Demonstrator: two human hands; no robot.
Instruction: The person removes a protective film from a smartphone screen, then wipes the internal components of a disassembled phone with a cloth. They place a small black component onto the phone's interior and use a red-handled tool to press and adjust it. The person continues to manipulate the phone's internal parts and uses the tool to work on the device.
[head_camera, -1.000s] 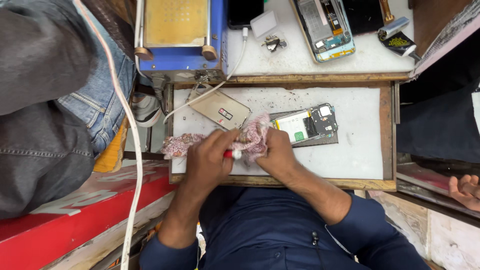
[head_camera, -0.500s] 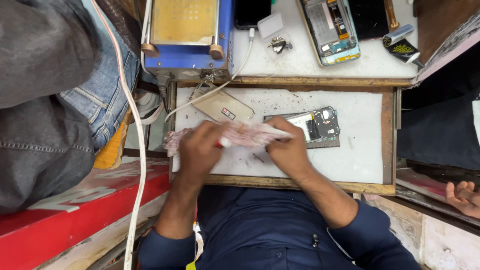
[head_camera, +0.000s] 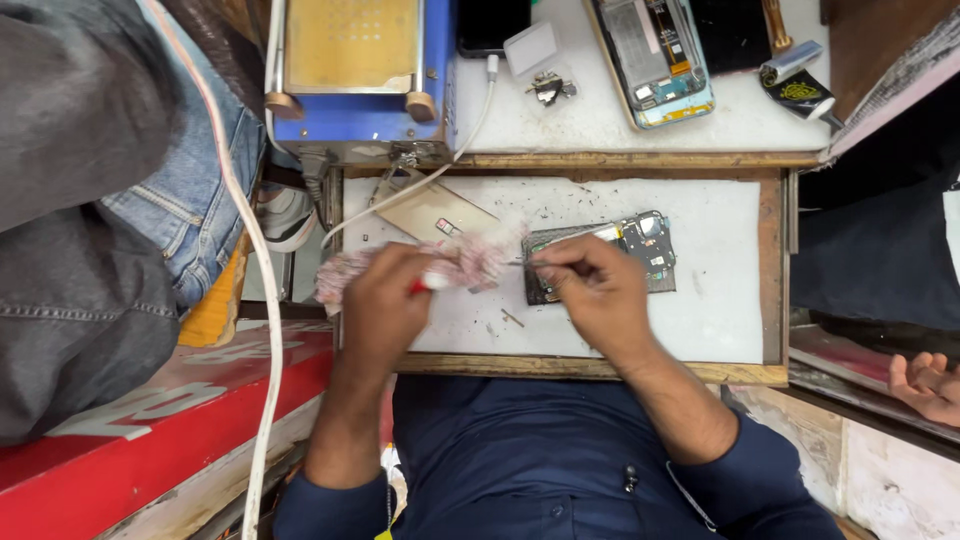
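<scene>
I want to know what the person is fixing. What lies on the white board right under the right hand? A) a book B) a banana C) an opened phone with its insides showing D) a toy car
C: the right hand rests on an opened phone with circuit parts showing, flat on the white board, while the left hand holds a pinkish cloth.
</scene>
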